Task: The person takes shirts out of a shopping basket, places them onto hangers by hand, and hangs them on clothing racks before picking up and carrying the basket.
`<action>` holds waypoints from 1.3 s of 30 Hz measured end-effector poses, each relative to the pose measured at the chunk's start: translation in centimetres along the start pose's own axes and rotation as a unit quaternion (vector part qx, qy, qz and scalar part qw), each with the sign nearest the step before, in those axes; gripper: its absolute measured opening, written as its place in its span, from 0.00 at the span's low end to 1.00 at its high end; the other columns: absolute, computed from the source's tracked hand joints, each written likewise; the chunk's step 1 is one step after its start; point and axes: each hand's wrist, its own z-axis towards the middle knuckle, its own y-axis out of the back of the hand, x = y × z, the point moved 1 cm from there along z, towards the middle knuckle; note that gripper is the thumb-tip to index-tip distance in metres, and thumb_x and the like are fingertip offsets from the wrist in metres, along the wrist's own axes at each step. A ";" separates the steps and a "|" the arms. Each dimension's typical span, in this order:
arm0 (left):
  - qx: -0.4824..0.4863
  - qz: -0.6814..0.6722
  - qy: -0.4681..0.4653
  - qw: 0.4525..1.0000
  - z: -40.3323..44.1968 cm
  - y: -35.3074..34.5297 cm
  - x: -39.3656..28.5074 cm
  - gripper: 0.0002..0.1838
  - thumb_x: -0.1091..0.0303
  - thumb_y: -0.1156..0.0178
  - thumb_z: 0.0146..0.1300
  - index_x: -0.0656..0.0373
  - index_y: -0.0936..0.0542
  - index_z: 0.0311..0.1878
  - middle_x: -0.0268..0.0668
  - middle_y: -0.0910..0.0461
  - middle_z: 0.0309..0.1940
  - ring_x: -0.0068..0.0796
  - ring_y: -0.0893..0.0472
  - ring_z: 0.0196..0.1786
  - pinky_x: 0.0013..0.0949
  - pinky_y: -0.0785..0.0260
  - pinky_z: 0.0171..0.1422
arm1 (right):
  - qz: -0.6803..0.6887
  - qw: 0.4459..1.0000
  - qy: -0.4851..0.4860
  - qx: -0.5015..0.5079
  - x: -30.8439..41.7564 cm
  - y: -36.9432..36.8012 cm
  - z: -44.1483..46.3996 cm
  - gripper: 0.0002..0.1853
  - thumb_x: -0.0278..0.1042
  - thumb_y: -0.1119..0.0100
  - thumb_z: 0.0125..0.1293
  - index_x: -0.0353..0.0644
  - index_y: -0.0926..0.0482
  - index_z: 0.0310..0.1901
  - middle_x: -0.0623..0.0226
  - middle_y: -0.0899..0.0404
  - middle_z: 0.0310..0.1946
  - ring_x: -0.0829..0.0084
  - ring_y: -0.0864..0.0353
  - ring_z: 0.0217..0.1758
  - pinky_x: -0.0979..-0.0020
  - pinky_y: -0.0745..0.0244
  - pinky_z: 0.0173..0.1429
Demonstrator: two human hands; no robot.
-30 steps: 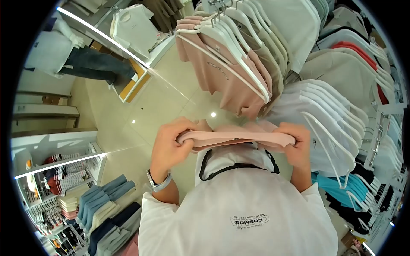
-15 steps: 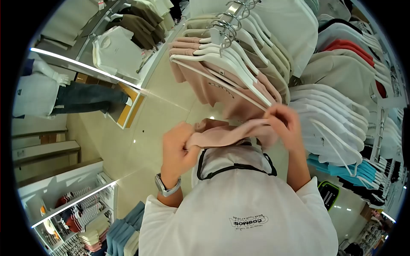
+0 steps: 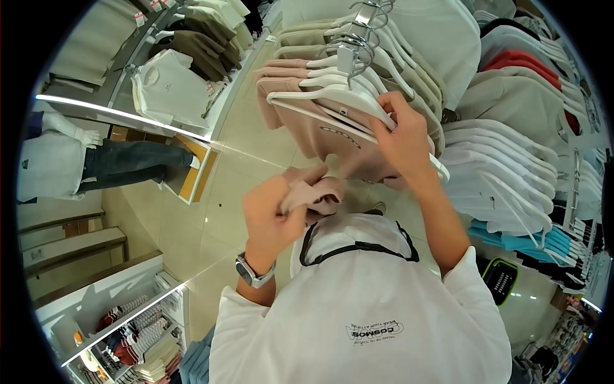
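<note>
My left hand [image 3: 274,217], with a watch on its wrist, is closed around a bunched pink garment [image 3: 316,192] in front of my chest. Farther up, the fingers of my right hand [image 3: 401,137] pinch the shoulder of a white hanger [image 3: 345,97], the front one on a metal rail [image 3: 358,38]. This hanger has a lower bar and no garment on it. Right behind it hang pink shirts [image 3: 288,121] on white hangers, with beige shirts [image 3: 304,35] farther back.
White shirts [image 3: 492,173], blue garments [image 3: 531,240] and a green-rimmed black basket [image 3: 500,278] are at the right. At the left stand a mannequin in jeans [image 3: 128,160] and shelves of folded clothes [image 3: 137,333]. Light floor tiles [image 3: 236,185] show between.
My right hand has let go of the pink garment and moved up to the front hanger. The garment, stretched between both hands before, now hangs bunched from my left hand alone.
</note>
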 end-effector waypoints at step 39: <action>0.159 0.090 -0.024 0.983 1.8 2.0 -3.3 0.10 0.67 0.44 0.64 0.63 0.17 0.36 0.39 0.28 0.14 0.32 0.33 0.14 0.30 0.43 0.19 | 0.138 0.984 0.102 -0.055 -3.1 18.8 -8.4 0.22 0.44 0.28 0.51 0.32 0.26 0.25 0.71 0.31 0.19 0.81 0.41 0.20 0.77 0.51 0.23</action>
